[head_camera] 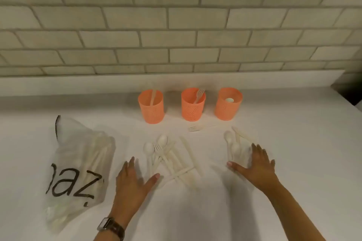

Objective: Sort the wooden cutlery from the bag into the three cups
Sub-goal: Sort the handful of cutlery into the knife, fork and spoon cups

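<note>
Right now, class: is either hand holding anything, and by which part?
Nothing is held: the left hand and the right hand both lie flat, fingers spread.

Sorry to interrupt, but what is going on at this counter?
A person is sorting wooden cutlery into three cups. Both hands lie open on the counter: the left hand beside a big loose pile, the right hand by a smaller group. The left cup holds what looks like a knife, the middle cup a fork, the right cup a spoon. More cutlery is in the bag.
</note>
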`<act>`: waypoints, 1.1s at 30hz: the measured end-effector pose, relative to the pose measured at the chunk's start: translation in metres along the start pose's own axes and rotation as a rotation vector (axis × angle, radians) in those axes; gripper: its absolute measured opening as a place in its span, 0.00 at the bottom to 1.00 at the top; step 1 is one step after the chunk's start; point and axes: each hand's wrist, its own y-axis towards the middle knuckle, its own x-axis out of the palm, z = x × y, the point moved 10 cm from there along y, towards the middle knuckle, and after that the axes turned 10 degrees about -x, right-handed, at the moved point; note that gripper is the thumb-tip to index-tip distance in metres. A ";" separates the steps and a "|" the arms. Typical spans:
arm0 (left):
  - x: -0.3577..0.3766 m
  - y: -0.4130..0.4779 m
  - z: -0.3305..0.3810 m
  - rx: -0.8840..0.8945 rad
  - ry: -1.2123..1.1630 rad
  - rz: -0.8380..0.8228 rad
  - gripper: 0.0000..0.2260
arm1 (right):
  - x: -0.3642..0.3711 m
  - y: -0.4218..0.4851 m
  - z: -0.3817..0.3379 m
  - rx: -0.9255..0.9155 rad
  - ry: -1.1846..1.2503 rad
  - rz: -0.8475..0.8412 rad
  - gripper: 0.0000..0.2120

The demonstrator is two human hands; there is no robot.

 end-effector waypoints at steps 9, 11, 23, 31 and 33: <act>0.016 0.022 0.035 -0.012 0.077 0.068 0.58 | 0.007 0.022 -0.001 0.093 -0.165 0.068 0.60; 0.030 0.017 0.047 -0.010 0.110 0.058 0.60 | 0.006 0.013 -0.006 0.065 -0.195 0.079 0.61; 0.102 0.005 0.092 -0.035 0.197 0.108 0.60 | 0.042 -0.008 -0.038 -0.055 -0.188 0.054 0.48; 0.103 -0.004 0.088 -0.035 0.303 0.111 0.63 | 0.015 0.015 -0.025 -0.059 -0.072 0.164 0.35; 0.103 -0.001 0.089 -0.013 0.338 0.156 0.60 | 0.013 0.022 -0.018 -0.017 -0.024 0.145 0.35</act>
